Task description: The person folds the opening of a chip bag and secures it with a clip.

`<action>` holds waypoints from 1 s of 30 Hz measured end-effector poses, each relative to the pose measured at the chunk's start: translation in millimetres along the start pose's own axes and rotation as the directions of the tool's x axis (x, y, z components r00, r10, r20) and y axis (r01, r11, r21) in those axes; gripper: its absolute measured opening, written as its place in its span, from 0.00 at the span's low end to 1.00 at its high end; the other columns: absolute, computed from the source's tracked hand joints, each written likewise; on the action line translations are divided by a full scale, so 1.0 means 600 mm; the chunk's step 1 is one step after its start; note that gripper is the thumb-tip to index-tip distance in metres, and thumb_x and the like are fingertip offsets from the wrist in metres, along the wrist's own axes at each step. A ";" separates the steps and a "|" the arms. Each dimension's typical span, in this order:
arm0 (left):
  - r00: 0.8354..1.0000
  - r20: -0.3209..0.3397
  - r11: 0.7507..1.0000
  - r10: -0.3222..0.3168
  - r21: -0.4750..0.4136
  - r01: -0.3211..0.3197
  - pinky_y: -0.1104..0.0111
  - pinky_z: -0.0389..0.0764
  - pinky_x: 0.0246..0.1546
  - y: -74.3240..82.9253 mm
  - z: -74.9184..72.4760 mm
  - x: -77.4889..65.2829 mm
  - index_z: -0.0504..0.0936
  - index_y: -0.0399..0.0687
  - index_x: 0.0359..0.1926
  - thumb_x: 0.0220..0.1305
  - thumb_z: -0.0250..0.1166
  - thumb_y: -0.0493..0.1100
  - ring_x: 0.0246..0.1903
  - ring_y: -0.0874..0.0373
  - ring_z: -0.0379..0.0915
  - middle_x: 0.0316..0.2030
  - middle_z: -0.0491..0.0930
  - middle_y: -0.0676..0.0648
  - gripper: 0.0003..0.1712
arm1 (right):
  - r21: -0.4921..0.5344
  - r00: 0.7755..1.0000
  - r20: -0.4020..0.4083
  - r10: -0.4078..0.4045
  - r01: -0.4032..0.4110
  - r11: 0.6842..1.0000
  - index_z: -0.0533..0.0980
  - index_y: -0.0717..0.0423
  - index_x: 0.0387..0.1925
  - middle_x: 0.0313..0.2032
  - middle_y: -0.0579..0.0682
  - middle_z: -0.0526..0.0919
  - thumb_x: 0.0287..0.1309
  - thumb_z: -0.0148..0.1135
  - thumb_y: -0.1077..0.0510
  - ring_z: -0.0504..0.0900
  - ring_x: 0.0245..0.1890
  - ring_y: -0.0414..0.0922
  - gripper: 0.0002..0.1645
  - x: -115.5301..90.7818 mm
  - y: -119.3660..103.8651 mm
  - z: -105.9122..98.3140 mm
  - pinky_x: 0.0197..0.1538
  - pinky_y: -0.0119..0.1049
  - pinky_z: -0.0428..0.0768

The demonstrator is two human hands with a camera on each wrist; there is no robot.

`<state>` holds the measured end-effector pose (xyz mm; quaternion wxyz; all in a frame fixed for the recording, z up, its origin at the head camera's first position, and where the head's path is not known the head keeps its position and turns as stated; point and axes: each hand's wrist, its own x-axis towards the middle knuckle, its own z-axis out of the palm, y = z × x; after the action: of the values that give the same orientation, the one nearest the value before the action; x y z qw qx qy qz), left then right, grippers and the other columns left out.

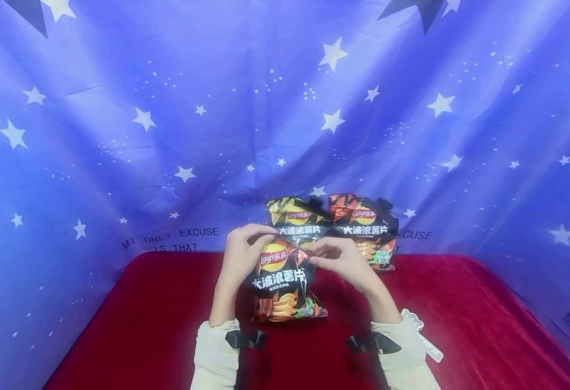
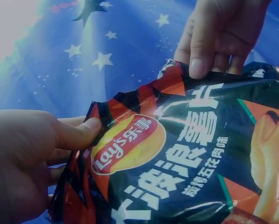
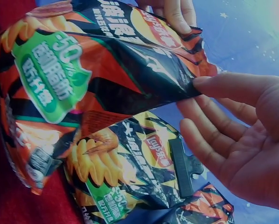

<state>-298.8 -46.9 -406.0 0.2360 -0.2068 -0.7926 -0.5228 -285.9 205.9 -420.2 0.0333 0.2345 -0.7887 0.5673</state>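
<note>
A black and red bag of Lay's chips (image 1: 277,287) stands on the red cloth in front of me, its printed face toward me. My left hand (image 1: 241,257) pinches the top edge at the left corner between thumb and fingers. At the other end of that edge, my right hand (image 1: 345,262) pinches the bag with its thumb on the front and fingers behind, as the right wrist view also shows. The top edge looks wavy and creased in the left wrist view. Whether the bag's mouth is unsealed, I cannot tell.
Behind stand a yellow-topped chip bag (image 1: 292,214) and a red-topped chip bag (image 1: 345,206). A black clip (image 3: 181,168) grips the top of the yellow-topped one. A whitish translucent stick with a scalloped head (image 1: 428,346) lies by my right forearm. A starry blue curtain (image 1: 246,130) hangs behind.
</note>
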 end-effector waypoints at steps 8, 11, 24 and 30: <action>0.999 0.033 0.998 -0.030 -0.045 0.032 0.57 0.82 0.54 0.006 -0.006 0.000 0.91 0.44 0.42 0.62 0.72 0.36 0.48 0.52 0.85 0.42 0.90 0.45 0.07 | 0.047 0.997 -0.077 -0.007 0.011 0.999 0.83 0.67 0.44 0.36 0.54 0.89 0.57 0.71 0.67 0.87 0.32 0.38 0.12 0.000 0.000 -0.002 0.37 0.41 0.89; 0.998 0.045 0.998 -0.033 -0.052 0.035 0.58 0.83 0.53 0.005 -0.006 0.000 0.91 0.45 0.42 0.63 0.71 0.37 0.48 0.53 0.85 0.42 0.90 0.46 0.07 | 0.045 0.996 -0.082 -0.020 0.024 0.999 0.84 0.65 0.45 0.37 0.50 0.89 0.58 0.71 0.66 0.86 0.33 0.37 0.12 -0.001 0.001 -0.005 0.35 0.40 0.88; 0.989 0.141 0.997 -0.034 -0.061 0.043 0.63 0.83 0.50 0.000 -0.014 -0.002 0.89 0.48 0.45 0.64 0.72 0.39 0.44 0.56 0.82 0.45 0.89 0.48 0.09 | 0.025 0.998 -0.048 -0.035 0.036 0.999 0.85 0.66 0.44 0.37 0.53 0.89 0.58 0.71 0.67 0.86 0.32 0.38 0.11 -0.002 0.002 -0.006 0.33 0.41 0.88; 0.989 0.137 0.996 -0.061 -0.054 0.069 0.64 0.83 0.51 0.004 -0.011 -0.004 0.89 0.54 0.43 0.64 0.73 0.47 0.44 0.60 0.82 0.41 0.89 0.53 0.08 | 0.003 0.998 -0.010 -0.067 0.067 0.998 0.86 0.64 0.43 0.40 0.59 0.89 0.59 0.70 0.66 0.87 0.36 0.39 0.10 -0.003 -0.001 -0.009 0.39 0.41 0.88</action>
<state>-294.6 -52.5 -403.2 0.1585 -0.2227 -0.7975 -0.5378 -285.4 211.5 -418.5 0.0558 0.2578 -0.7795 0.5681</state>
